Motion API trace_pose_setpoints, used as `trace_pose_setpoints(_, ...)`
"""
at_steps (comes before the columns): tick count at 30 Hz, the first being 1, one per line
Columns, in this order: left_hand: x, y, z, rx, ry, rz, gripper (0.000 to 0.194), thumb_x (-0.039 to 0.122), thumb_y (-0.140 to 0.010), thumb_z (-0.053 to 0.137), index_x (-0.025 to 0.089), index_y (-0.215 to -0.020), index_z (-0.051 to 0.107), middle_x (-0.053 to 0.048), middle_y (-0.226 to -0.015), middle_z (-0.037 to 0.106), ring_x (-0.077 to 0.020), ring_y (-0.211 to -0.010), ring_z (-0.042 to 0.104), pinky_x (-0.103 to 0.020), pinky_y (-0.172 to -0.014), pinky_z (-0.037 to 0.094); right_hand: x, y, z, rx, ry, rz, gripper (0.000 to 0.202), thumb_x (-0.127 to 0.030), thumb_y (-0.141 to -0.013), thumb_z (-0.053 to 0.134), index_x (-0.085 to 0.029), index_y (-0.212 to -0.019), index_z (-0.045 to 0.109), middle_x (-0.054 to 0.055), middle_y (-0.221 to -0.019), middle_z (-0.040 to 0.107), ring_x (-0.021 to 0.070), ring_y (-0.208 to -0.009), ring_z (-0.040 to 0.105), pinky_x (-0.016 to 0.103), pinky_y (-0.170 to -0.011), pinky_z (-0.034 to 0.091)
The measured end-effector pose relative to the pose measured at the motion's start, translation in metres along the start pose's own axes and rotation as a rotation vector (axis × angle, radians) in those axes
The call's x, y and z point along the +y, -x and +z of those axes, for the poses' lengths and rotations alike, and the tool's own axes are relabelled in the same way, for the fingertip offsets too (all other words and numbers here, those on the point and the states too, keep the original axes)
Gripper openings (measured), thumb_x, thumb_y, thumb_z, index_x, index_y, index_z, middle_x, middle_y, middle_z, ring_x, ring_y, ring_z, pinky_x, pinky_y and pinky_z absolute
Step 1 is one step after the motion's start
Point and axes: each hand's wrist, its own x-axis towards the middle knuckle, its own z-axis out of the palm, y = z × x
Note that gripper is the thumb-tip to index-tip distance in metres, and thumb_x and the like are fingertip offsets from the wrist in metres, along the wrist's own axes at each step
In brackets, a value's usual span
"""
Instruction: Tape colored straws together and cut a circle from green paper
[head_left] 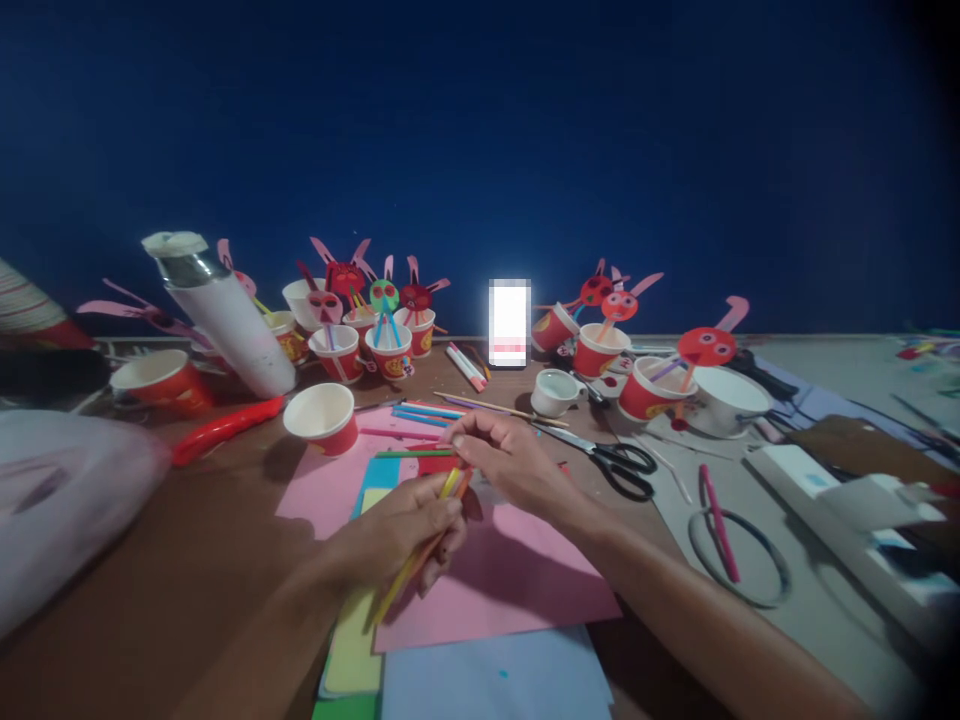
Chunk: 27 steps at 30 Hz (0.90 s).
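Note:
My left hand [409,525] is closed around a yellow craft stick [391,600] and an orange craft stick [429,548], both slanting up toward the right. Close above their upper ends, the fingertips of my right hand [506,460] are pinched together; whatever lies between them is hidden. Beneath both hands spreads pink paper [517,590], partly over yellow paper [349,655] and light blue paper [487,680]. A green stick [409,454] and blue sticks [424,412] lie just beyond my fingers.
Black-handled scissors [626,468] lie right of my right hand. An empty paper cup [322,420] stands left, near a red tool [225,430] and a leaning white bottle [232,320]. Several cups with paper rabbit faces line the back around a glowing phone [508,320]. A tape ring [694,550] lies right.

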Motion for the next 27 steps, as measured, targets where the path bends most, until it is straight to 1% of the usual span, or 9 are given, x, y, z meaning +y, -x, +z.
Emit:
trace_pose_setpoints(4, -0.001, -0.001, 0.001, -0.031, 0.017, -0.028, 0.025, 0.038, -0.086, 0.047, 0.015, -0.076, 0.045, 0.004, -0.057, 0.047, -0.0041, -0.039, 0.041, -0.016, -0.038, 0.036, 0.000, 0.002, 0.002, -0.075, 0.006, 0.061, 0.010, -0.019, -0.078, 0.047, -0.017, -0.078, 0.057, -0.004, -0.061, 0.056, 0.0077, -0.052, 0.050, 0.019, -0.051, 0.038)
trace_pose_setpoints(8, -0.004, -0.002, 0.001, -0.034, 0.076, -0.029, 0.020, 0.035, -0.087, 0.046, 0.016, -0.081, 0.047, 0.005, -0.058, 0.045, -0.0035, -0.039, 0.040, -0.015, -0.038, 0.033, 0.002, 0.004, 0.005, -0.128, -0.069, 0.106, 0.010, -0.023, -0.081, 0.044, -0.018, -0.082, 0.053, -0.006, -0.051, 0.053, 0.0080, -0.043, 0.051, 0.018, -0.045, 0.038)
trace_pose_setpoints(10, -0.006, -0.002, 0.001, -0.047, 0.094, -0.027, 0.019, 0.035, -0.087, 0.046, 0.016, -0.084, 0.049, 0.005, -0.059, 0.044, -0.0030, -0.039, 0.038, -0.015, -0.038, 0.031, 0.004, 0.004, 0.006, -0.153, -0.117, 0.126, 0.010, -0.025, -0.083, 0.044, -0.018, -0.083, 0.052, -0.007, -0.050, 0.051, 0.0084, -0.039, 0.051, 0.018, -0.041, 0.037)
trace_pose_setpoints(12, -0.006, -0.002, 0.001, -0.041, 0.114, -0.046, 0.020, 0.036, -0.087, 0.045, 0.017, -0.086, 0.050, 0.005, -0.059, 0.042, -0.0026, -0.039, 0.036, -0.015, -0.037, 0.029, 0.006, 0.003, 0.006, -0.129, -0.104, 0.109, 0.010, -0.025, -0.082, 0.045, -0.018, -0.081, 0.052, -0.006, -0.054, 0.052, 0.0083, -0.042, 0.051, 0.018, -0.043, 0.038)
trace_pose_setpoints(15, -0.003, 0.000, 0.000, 0.006, 0.134, -0.068, 0.019, 0.036, -0.086, 0.047, 0.017, -0.083, 0.048, 0.006, -0.058, 0.040, -0.0023, -0.037, 0.032, -0.014, -0.035, 0.024, 0.008, 0.000, 0.004, -0.041, -0.005, 0.027, 0.010, -0.022, -0.079, 0.048, -0.017, -0.077, 0.057, -0.003, -0.063, 0.055, 0.0079, -0.054, 0.051, 0.018, -0.051, 0.039)
trace_pose_setpoints(17, 0.001, 0.002, -0.002, 0.041, 0.139, -0.025, 0.019, 0.036, -0.085, 0.049, 0.017, -0.081, 0.047, 0.006, -0.057, 0.040, -0.0025, -0.038, 0.031, -0.014, -0.036, 0.024, 0.010, -0.001, 0.002, -0.015, 0.020, 0.013, 0.011, -0.021, -0.079, 0.048, -0.017, -0.078, 0.059, -0.003, -0.065, 0.055, 0.0076, -0.056, 0.048, 0.018, -0.051, 0.037)
trace_pose_setpoints(21, 0.005, 0.003, -0.009, 0.103, 0.092, 0.056, 0.018, 0.035, -0.085, 0.049, 0.017, -0.081, 0.048, 0.005, -0.057, 0.039, -0.0042, -0.044, 0.033, -0.016, -0.040, 0.026, 0.013, -0.002, 0.001, -0.020, 0.025, 0.043, 0.012, -0.022, -0.079, 0.049, -0.017, -0.080, 0.060, -0.003, -0.064, 0.054, 0.0070, -0.053, 0.044, 0.019, -0.050, 0.034)
trace_pose_setpoints(23, 0.004, 0.003, -0.011, 0.100, 0.049, 0.062, 0.019, 0.035, -0.087, 0.047, 0.017, -0.082, 0.049, 0.006, -0.058, 0.037, -0.0044, -0.046, 0.031, -0.016, -0.041, 0.023, 0.013, -0.002, 0.002, -0.013, 0.032, 0.035, 0.012, -0.022, -0.079, 0.049, -0.017, -0.079, 0.060, -0.003, -0.065, 0.056, 0.0073, -0.054, 0.045, 0.019, -0.050, 0.035)
trace_pose_setpoints(27, 0.000, 0.001, -0.011, 0.038, 0.007, 0.034, 0.020, 0.038, -0.087, 0.047, 0.018, -0.086, 0.047, 0.007, -0.058, 0.033, -0.0041, -0.045, 0.024, -0.017, -0.042, 0.017, 0.012, 0.000, 0.004, -0.032, 0.035, 0.033, 0.012, -0.020, -0.079, 0.047, -0.017, -0.078, 0.059, -0.002, -0.065, 0.057, 0.0083, -0.056, 0.049, 0.019, -0.051, 0.036)
